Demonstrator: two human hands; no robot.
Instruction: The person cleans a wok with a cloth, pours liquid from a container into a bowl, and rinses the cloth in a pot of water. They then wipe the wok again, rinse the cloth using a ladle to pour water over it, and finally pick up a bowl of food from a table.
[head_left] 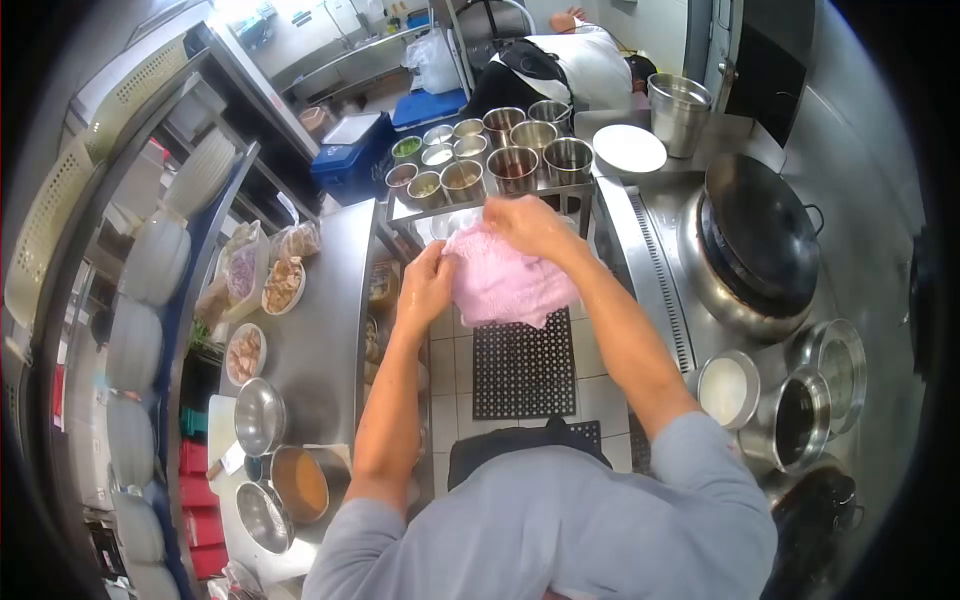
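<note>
A pink cloth (pixel 508 282) hangs spread between my two hands, above the floor gap between the counters. My left hand (pixel 426 288) pinches its left edge. At the cloth's top, my right hand (pixel 532 228) has its fingers closed on it. Just beyond the cloth, several metal containers of sauces and seasonings, one of them a dark sauce pot (pixel 513 168), stand on a small rack (pixel 405 212). A shiny metal surface partly shows behind the cloth; its shape is hidden.
On the left counter (pixel 335 290) sit a bowl of meat pieces (pixel 246 354), metal bowls (pixel 260 415) and a pot of orange liquid (pixel 300 485). A black wok (pixel 765 235) rests on the right stove. Another person (pixel 590 70) bends over at the back. A perforated black mat (pixel 522 370) covers the floor.
</note>
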